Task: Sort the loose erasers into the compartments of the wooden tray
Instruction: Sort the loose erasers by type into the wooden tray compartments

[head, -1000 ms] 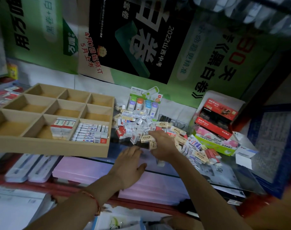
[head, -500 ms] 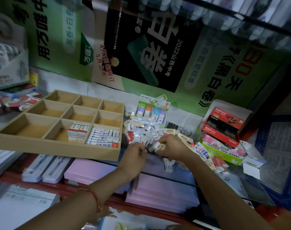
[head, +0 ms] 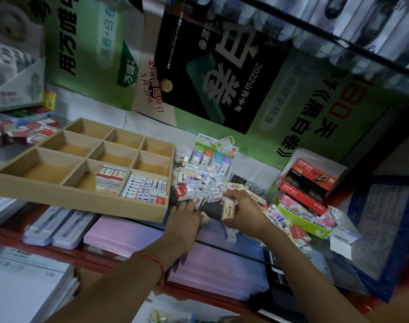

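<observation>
Right hand (head: 243, 213) gripped one cream-wrapped eraser (head: 229, 209), held upright above the glass tabletop (head: 319, 259), just in front of the pile of loose erasers (head: 200, 184). Left hand (head: 186, 220) lay palm down at the pile's near edge, fingers bent against a small eraser (head: 204, 217); whether it was actually gripped could not be told. Wooden tray (head: 80, 199) stood left of the pile. Its two near-right compartments were filled: one with stacked red-and-white erasers (head: 110, 179), the corner one with rows of white erasers (head: 144, 188). Other compartments showed bare wood.
</observation>
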Tool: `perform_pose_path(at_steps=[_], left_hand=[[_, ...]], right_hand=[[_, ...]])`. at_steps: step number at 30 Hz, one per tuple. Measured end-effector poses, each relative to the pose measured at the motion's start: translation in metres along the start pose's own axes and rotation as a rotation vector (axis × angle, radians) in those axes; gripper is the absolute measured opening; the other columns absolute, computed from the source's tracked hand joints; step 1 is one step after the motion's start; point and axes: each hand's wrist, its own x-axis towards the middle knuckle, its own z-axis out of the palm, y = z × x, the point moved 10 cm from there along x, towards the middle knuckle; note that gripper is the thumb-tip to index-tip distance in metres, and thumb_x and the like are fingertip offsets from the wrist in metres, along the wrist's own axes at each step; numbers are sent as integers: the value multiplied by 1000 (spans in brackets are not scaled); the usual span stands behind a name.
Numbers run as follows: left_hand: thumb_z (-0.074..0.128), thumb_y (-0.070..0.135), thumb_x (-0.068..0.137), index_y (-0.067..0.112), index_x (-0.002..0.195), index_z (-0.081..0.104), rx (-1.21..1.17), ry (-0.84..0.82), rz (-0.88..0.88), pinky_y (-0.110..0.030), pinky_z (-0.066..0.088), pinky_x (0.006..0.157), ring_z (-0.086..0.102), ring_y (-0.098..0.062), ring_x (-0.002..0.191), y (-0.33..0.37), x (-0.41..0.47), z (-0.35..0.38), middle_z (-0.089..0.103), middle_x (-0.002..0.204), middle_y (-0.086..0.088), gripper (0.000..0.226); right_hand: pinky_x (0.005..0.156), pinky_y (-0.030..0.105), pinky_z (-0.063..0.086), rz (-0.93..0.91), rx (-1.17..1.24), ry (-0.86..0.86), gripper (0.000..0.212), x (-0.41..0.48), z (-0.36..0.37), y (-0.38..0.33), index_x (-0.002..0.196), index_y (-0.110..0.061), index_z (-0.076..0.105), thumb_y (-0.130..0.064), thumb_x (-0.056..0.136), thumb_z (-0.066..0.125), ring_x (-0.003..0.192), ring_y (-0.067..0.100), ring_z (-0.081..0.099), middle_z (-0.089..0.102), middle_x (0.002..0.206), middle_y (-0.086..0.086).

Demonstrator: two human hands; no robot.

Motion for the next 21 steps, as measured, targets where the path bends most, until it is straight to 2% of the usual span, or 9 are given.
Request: perform_pose_path(at_steps=[3, 5, 7, 10, 13, 16, 17, 19, 21], left_hand=[[47, 19, 93, 12, 128, 48, -101, -2, -50, -31, 34, 95, 38, -25, 120, -3, -2, -1, 41, 129, -8, 36], [51, 18, 89, 11, 122, 54, -252, 37, -9, -26, 39, 89, 43, -22, 113, -5, -12, -13, 46, 121, -7, 34], [59, 15, 82, 11, 111, 62, -463, 143, 68, -19, 39, 78, 49, -16, 99, -17, -29, -44, 49, 104, 0, 29], [63, 24, 73, 21, 90, 63, -667, 267, 74, -11, 38, 64, 52, -8, 76, -69, -58, -101, 49, 84, 10, 17], [69, 16, 76, 27, 81, 54, -604, 410, -4, -10, 41, 64, 57, -8, 75, -144, -79, -155, 57, 81, 2, 20], [72, 13, 77, 23, 78, 54, -439, 431, -125, -5, 41, 66, 55, -1, 76, -216, -95, -185, 58, 79, 6, 20], [71, 19, 76, 24, 78, 54, -369, 394, -133, -10, 43, 68, 55, -4, 75, -232, -98, -186, 59, 79, 7, 17], [70, 20, 76, 20, 83, 57, -247, 316, -136, -34, 48, 70, 58, -21, 79, -253, -99, -184, 62, 82, -3, 15], [67, 15, 80, 24, 86, 58, -171, 262, -156, -32, 44, 71, 55, -21, 86, -270, -92, -177, 60, 87, -1, 13]], right_hand=[[64, 13, 38, -24, 85, 25, 60, -12, -9, -11, 125, -15, 49, -6, 72, 74, 86, 14, 49, 44, 108, 2], [61, 8, 41, -67, 143, 52, 58, -19, -16, -23, 123, -15, 52, -4, 72, 75, 74, 10, 48, 42, 106, -1], [63, 6, 44, -98, 209, 71, 56, -24, -20, -36, 121, -18, 53, -1, 72, 75, 69, 6, 48, 41, 106, -4], [57, 11, 44, -98, 356, 55, 55, -23, -15, -58, 117, -24, 53, -1, 73, 74, 62, 8, 49, 50, 89, -3], [62, 26, 51, -123, 489, 17, 56, -11, 2, -92, 116, -25, 51, -3, 71, 76, 60, 6, 59, 64, 80, 3], [60, 21, 53, -170, 644, 12, 57, 5, 25, -135, 114, -26, 47, 1, 72, 75, 63, 1, 60, 58, 99, -3], [59, 20, 52, -184, 679, 15, 56, 11, 34, -148, 114, -25, 48, 0, 72, 75, 64, 2, 59, 57, 102, -1], [63, 23, 53, -202, 717, 12, 53, 22, 51, -171, 114, -22, 50, -3, 72, 76, 72, 10, 61, 58, 102, 4], [69, 29, 54, -212, 721, -9, 55, 29, 68, -189, 118, -21, 50, -6, 72, 77, 77, 16, 64, 64, 97, 9]])
